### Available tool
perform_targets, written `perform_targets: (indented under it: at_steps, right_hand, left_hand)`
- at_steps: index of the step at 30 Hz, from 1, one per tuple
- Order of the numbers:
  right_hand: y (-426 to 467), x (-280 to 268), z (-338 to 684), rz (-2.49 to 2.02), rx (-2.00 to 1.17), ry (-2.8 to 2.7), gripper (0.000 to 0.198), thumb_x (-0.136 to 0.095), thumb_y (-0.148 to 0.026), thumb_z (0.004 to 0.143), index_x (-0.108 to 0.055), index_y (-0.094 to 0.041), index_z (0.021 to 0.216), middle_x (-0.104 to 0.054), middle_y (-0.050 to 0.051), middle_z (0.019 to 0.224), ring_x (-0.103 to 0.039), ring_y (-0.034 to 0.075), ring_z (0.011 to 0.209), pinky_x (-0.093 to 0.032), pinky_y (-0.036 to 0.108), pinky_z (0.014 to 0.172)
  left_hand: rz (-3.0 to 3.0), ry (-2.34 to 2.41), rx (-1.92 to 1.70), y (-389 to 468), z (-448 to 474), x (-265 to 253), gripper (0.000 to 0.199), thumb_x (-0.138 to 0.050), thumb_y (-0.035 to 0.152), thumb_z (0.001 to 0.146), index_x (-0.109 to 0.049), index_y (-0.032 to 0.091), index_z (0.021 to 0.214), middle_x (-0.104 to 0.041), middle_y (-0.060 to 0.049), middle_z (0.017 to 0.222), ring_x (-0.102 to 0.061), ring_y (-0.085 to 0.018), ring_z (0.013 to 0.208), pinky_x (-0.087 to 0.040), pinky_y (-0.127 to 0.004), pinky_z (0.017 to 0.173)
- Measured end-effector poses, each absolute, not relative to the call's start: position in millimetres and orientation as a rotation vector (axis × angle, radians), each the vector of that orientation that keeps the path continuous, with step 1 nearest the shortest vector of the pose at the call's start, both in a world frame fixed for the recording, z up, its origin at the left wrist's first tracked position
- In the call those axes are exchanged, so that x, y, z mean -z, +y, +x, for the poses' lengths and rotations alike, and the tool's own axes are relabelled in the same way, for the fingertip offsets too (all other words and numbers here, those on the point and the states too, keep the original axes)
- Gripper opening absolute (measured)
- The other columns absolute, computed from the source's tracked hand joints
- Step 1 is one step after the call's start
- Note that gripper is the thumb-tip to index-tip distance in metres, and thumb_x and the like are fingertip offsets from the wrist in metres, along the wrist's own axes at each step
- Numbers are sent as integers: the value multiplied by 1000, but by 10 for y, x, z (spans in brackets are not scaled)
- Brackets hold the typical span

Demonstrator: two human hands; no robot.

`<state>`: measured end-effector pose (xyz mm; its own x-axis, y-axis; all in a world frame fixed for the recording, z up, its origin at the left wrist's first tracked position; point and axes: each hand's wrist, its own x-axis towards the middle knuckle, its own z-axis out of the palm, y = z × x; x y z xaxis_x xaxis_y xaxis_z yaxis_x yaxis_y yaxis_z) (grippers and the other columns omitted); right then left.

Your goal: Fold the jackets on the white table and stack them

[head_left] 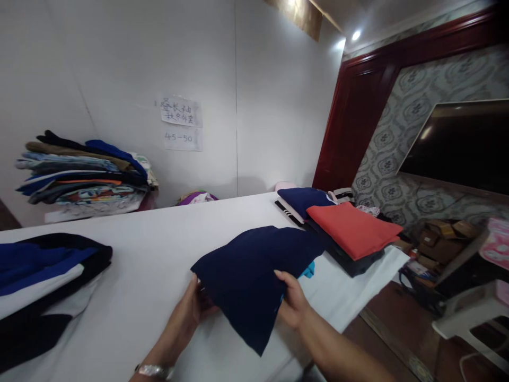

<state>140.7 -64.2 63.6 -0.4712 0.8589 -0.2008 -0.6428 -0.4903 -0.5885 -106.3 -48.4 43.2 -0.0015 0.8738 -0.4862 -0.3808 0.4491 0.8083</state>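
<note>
A navy blue garment, partly folded, is held between my two hands over the white table. My left hand grips its left edge; the fingers are mostly hidden beneath the cloth. On the right edge my right hand pinches the fabric, thumb on top. One corner of the garment hangs down toward me, and a bit of bright blue cloth shows at its far right side.
Folded clothes, with a red garment on top, lie at the table's right end. A blue, black and white garment lies at left. Behind it rises a tall clothes stack. A plastic stool stands on the right.
</note>
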Motion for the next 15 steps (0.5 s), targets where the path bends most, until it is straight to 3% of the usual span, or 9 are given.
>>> perform_targets:
  at_steps: [3, 7, 15]
  right_hand:
    - [-512, -805, 1579, -545, -1995, -627, 20, -74, -39, 72, -72, -21, 79, -75, 3, 76, -73, 26, 92, -57, 37, 89]
    - [-168, -1124, 1862, -527, -1827, -678, 20, -78, -33, 68, -72, -21, 84, -74, 1, 71, -73, 24, 86, -59, 36, 87]
    - [1113, -2486, 2748, -351, -1399, -810, 4, -65, -20, 73, -62, -22, 74, -69, -4, 66, -70, 15, 70, -61, 29, 76]
  left_hand:
    - [566, 1168, -1047, -459, -1087, -336, 56, -45, 60, 93, -61, 14, 123, -72, -16, 112, -71, -23, 80, -58, -36, 74]
    - [589, 1210, -1015, -480, -1090, -349, 49, -49, 57, 92, -65, 17, 115, -70, -15, 120, -71, -24, 86, -58, -36, 79]
    - [581, 1326, -1025, -410, -1107, -240, 40, -66, 56, 78, -69, 21, 98, -75, -11, 106, -70, -23, 76, -59, -33, 66]
